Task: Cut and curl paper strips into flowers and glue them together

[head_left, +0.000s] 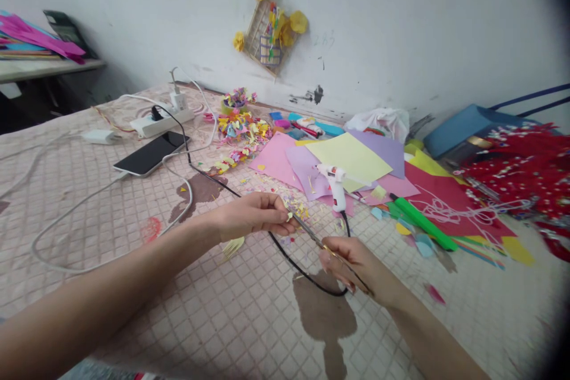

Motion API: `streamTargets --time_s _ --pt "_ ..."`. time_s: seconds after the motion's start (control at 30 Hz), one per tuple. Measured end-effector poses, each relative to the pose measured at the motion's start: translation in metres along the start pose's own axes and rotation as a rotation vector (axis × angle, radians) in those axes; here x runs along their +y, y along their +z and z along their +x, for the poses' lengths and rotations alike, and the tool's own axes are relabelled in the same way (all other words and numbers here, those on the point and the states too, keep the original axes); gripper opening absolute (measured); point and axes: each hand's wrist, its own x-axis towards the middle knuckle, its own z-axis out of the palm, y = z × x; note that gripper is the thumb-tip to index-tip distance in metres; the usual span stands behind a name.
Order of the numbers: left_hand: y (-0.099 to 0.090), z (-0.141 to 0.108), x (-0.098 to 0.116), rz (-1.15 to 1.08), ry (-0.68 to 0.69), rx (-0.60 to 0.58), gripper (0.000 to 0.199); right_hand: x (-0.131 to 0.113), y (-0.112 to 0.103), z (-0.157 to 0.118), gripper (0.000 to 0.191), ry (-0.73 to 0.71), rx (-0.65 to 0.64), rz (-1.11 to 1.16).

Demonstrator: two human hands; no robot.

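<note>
Over the middle of the table, my left hand point(256, 214) pinches a small pale yellow paper piece point(289, 215) between thumb and fingers. My right hand point(356, 261) is closed around the handles of a pair of scissors point(312, 236). Their blades point up and left, with the tips right at the paper piece; whether they touch it I cannot tell. Beneath and beyond the hands lie scattered paper snippets point(299, 206). A pale yellow strip with a fringed end point(233, 247) rests on the tablecloth below my left wrist.
A white glue gun point(337, 190) stands near coloured paper sheets point(351, 157), its black cord looping under my hands. Left are a phone point(151, 154), a power strip point(162, 122) and white cables. Further right lie a green marker point(423, 222), white string point(445, 211) and red fabric point(525, 169).
</note>
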Motion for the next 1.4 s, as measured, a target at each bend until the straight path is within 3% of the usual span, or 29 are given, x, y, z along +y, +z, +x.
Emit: streamTargets --time_s 1.4 --pt "-0.0009 -0.0006 -0.0006 -0.013 0.004 -0.055 0.025 0.0038 -0.0041 -0.0013 0.050 0.009 -0.060 -0.004"
